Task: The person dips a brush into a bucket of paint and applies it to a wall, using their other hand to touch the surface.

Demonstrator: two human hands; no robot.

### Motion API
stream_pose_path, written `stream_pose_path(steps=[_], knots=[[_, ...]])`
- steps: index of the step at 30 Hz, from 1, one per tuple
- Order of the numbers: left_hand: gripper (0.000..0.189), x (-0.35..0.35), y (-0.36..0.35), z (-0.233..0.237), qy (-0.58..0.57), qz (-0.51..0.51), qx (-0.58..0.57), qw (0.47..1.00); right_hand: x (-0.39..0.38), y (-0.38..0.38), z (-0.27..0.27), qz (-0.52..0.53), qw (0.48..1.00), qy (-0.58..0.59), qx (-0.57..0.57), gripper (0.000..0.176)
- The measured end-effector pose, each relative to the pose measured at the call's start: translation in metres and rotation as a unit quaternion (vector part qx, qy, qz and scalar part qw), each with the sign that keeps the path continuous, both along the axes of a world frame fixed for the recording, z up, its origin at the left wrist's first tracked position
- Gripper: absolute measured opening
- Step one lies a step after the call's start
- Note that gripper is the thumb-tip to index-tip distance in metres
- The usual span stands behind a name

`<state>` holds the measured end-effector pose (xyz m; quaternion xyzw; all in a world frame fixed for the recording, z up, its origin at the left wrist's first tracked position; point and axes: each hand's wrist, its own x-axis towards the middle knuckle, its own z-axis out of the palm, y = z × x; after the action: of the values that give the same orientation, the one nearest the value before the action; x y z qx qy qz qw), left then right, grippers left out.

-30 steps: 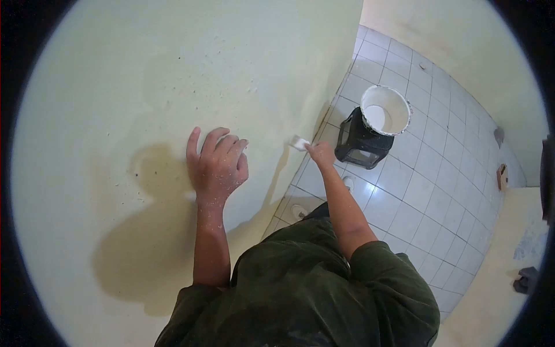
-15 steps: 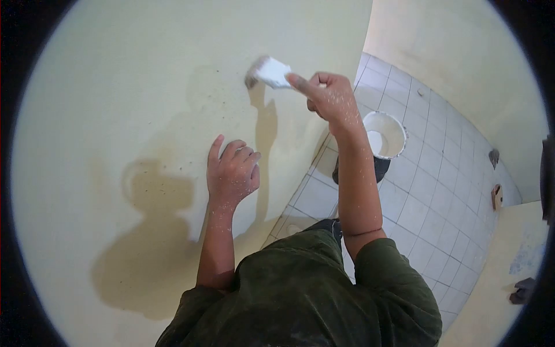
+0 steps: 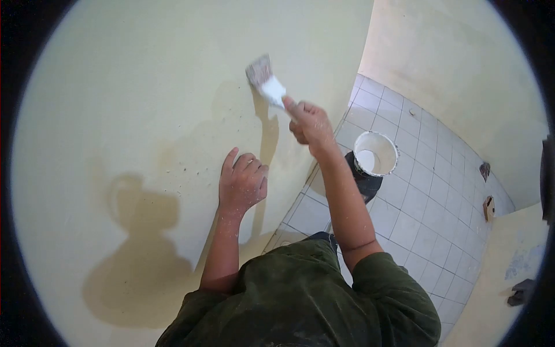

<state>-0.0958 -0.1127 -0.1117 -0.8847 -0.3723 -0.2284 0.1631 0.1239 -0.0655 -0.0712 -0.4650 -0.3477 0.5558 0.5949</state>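
Note:
My right hand (image 3: 313, 126) is closed round the handle of a flat paintbrush (image 3: 272, 89). The brush has a white ferrule and handle end, and its greyish, paint-caked bristles point up and left at the pale yellow wall (image 3: 173, 75). Lower down and to the left, my left hand (image 3: 243, 182) is at the wall, back toward me, with its little finger stretched out and the other fingers loosely bent. White paint specks dot both hands and forearms. Small crumbs and spots mark the wall left of my left hand.
A white bucket (image 3: 376, 153) with white paint inside stands on a dark support on the tiled floor (image 3: 428, 191), right of my right forearm. Farther right lie a dark crumpled item (image 3: 484, 170) and a brown object (image 3: 489, 208). Another wall (image 3: 462, 75) rises beyond the floor.
My right hand has moved down and left in view, and the brush has turned so its bristles point more upward. My left hand appears slightly lower and farther right; the whole view has shifted.

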Motion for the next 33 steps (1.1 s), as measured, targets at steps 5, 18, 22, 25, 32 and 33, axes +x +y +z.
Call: stream_pose_path(steps=[5,18,22,25,32,33], knots=[[0.019,0.0,0.002,-0.002,0.003,0.004,0.011,1.0,0.0,-0.019,-0.104,0.016,0.995,0.001,-0.094,0.05],[0.021,0.001,0.002,-0.002,0.001,0.005,0.013,1.0,0.019,-0.043,-0.314,-0.074,0.923,-0.297,-0.232,0.055],[0.02,0.0,0.003,-0.001,0.005,-0.003,0.011,1.0,0.012,-0.05,-0.304,-0.099,0.885,-0.368,-0.267,0.054],[0.019,0.0,0.003,0.0,0.003,-0.005,0.016,1.0,0.007,-0.04,-0.249,-0.098,0.893,-0.384,-0.215,0.052],[0.017,-0.001,0.004,-0.003,0.0,-0.004,0.026,1.0,0.002,-0.042,-0.093,-0.121,0.972,-0.179,-0.092,0.048],[0.017,0.0,0.004,-0.002,0.0,-0.002,0.027,1.0,0.002,-0.045,-0.072,-0.118,0.98,-0.137,-0.082,0.047]])
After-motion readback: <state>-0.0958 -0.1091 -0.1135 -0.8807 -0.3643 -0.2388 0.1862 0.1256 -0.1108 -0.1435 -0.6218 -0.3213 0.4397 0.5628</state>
